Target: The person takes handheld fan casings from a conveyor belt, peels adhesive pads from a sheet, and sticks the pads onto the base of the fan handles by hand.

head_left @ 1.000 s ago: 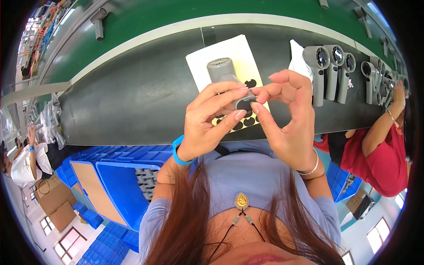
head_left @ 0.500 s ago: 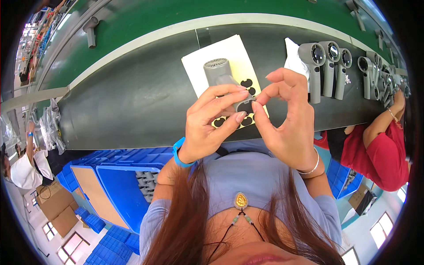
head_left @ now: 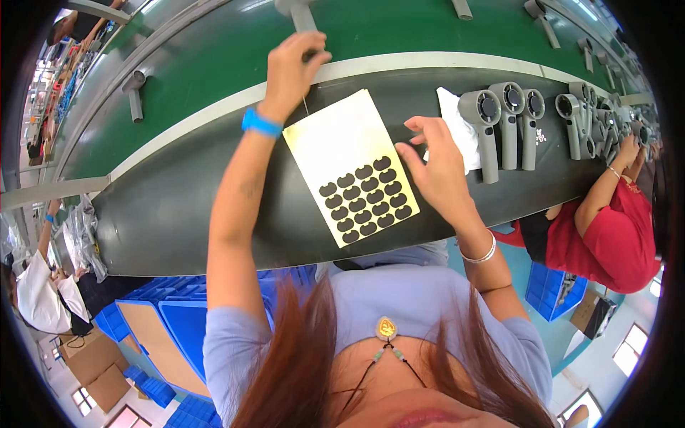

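My left hand point(head_left: 291, 71) reaches far out to the green belt. Its fingers are closed round the lower end of a grey handheld fan point(head_left: 302, 17), whose head is partly cut off by the top of the picture. My right hand point(head_left: 437, 165) hovers beside the right edge of a pale yellow sticker sheet point(head_left: 332, 135), thumb and fingers apart with nothing between them. Rows of black rounded stickers point(head_left: 362, 216) fill the near part of that sheet, which lies askew on the dark work table.
Three grey fans point(head_left: 488, 146) lie on the table at right, next to a white cloth point(head_left: 451, 107); more are piled beyond. A co-worker in red point(head_left: 617, 232) handles that pile. Other fans lie on the green belt point(head_left: 385, 32). Blue crates point(head_left: 182, 321) stand below the table.
My left hand has carried the fan from above the sheet forward onto the belt. My right hand has parted from the fan and lowered beside the sheet. The whole sheet now shows.
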